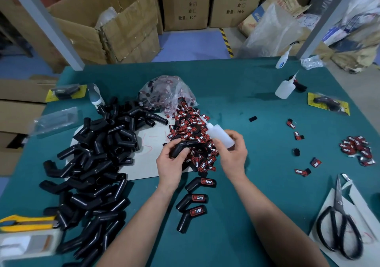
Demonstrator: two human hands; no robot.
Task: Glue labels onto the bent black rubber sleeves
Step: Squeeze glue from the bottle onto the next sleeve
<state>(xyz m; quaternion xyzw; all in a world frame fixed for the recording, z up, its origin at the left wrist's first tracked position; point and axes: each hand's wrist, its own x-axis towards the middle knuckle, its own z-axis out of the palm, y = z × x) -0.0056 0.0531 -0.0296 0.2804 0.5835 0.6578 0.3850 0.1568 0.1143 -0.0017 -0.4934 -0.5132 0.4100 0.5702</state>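
Note:
My left hand [169, 160] grips a bent black rubber sleeve [181, 146] just above the table. My right hand [233, 153] holds a small white glue bottle [219, 134], its nozzle pointing up and left, close to the sleeve. Behind both hands lies a heap of red-and-black labels [192, 131]. A large pile of plain black sleeves [96, 159] covers the left of the green table [257, 184]. Three sleeves with labels on them [195, 198] lie in a column between my forearms.
Scissors [339, 225] rest on white paper at the right front. Loose labels [356, 149] are scattered on the right. Two more glue bottles [285, 86] stand at the back right. A yellow utility knife [26, 222] lies front left. Cardboard boxes [115, 23] stand behind the table.

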